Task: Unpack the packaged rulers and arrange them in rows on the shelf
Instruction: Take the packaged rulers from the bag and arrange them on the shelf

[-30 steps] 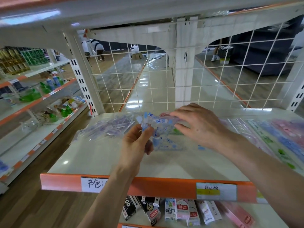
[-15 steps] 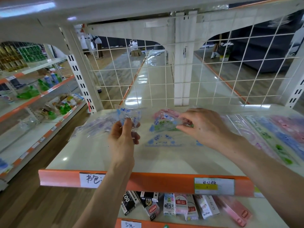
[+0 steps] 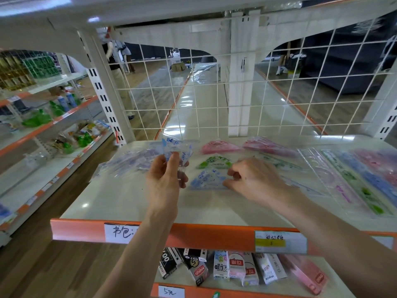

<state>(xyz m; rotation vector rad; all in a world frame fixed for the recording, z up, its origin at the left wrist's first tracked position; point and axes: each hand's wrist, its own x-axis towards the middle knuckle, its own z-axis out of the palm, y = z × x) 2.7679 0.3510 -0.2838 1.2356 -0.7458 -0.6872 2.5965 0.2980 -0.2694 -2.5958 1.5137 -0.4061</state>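
Standing at a white shop shelf [image 3: 129, 201], both bare forearms reaching in from the bottom of the frame. Holding up a clear packet of blue-printed rulers [image 3: 174, 147] in the left hand [image 3: 165, 181] at centre frame, thumb and fingers closed round its lower end, the packet clear of the shelf surface. Reaching in with the right hand [image 3: 255, 181] just right of centre, fingers curled, fingertips at the right-hand edge of a blue triangular ruler [image 3: 206, 179] lying flat on the shelf; cannot tell whether pinching it or only touching. Laid out behind that, in a column running toward the back: a green triangular ruler [image 3: 214, 163], then a pink triangular ruler [image 3: 219, 147], each lying apart from the next. Just right of the last, a second pink packet [image 3: 266, 146]. Heaped at centre left, behind the left hand, a loose pile of packaged rulers [image 3: 129, 162] in clear wrap. Spread along the right of the frame, side by side and flat, long rulers [image 3: 354, 186] in clear, green, blue and pink. Fronting the shelf across the lower frame, an orange price strip [image 3: 204, 235] with a handwritten white label [image 3: 120, 232] at left and a yellow-and-white tag [image 3: 279, 241] at right. Below it, at bottom centre, small boxed goods [image 3: 221, 267] on the lower shelf. Closing off the back, a white wire grid [image 3: 214, 93]; at far left, neighbouring shelves with green bottles [image 3: 36, 121].
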